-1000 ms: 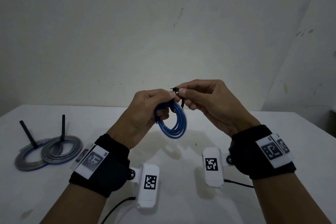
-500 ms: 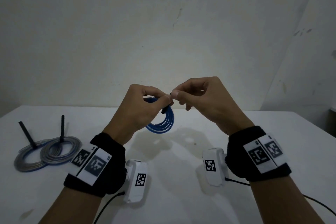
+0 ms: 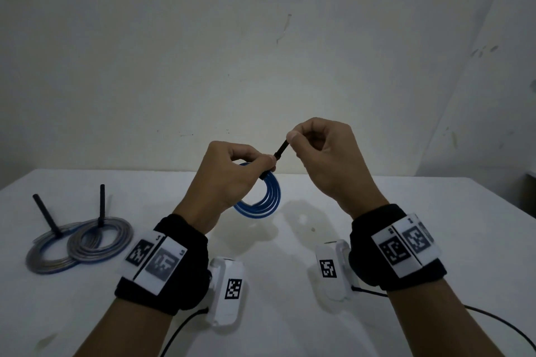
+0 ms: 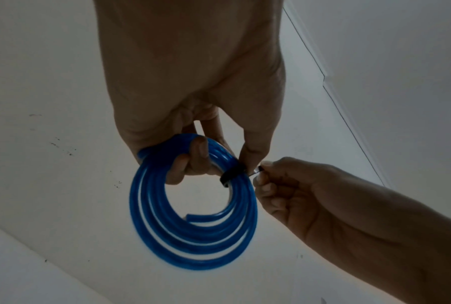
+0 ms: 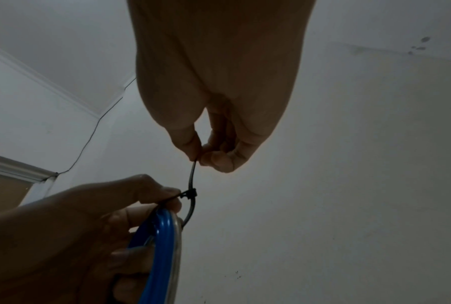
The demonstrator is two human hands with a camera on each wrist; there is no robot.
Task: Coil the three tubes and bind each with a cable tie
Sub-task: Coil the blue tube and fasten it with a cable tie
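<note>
My left hand (image 3: 246, 165) grips a coiled blue tube (image 3: 261, 201) in the air above the white table (image 3: 290, 240). A black cable tie (image 3: 280, 149) loops round the coil (image 4: 193, 232), its band (image 4: 229, 174) crossing the strands by my thumb. The tie's head (image 5: 190, 194) sits against my left fingertips, with the loop still slack below it. My right hand (image 3: 293, 136) pinches the tie's tail (image 5: 192, 172) between thumb and forefinger, up and to the right of the coil. My right hand (image 4: 260, 172) appears beside the coil in the left wrist view.
Two grey coiled tubes (image 3: 100, 239) (image 3: 49, 255) lie at the table's left, each bound by a black tie whose tail (image 3: 101, 204) sticks up. Wrist-camera cables (image 3: 507, 324) trail over the near table. A pale wall stands behind.
My right hand has drawn the tie's tail up and to the right, away from my left hand. The coil has tipped flatter and the loop has narrowed.
</note>
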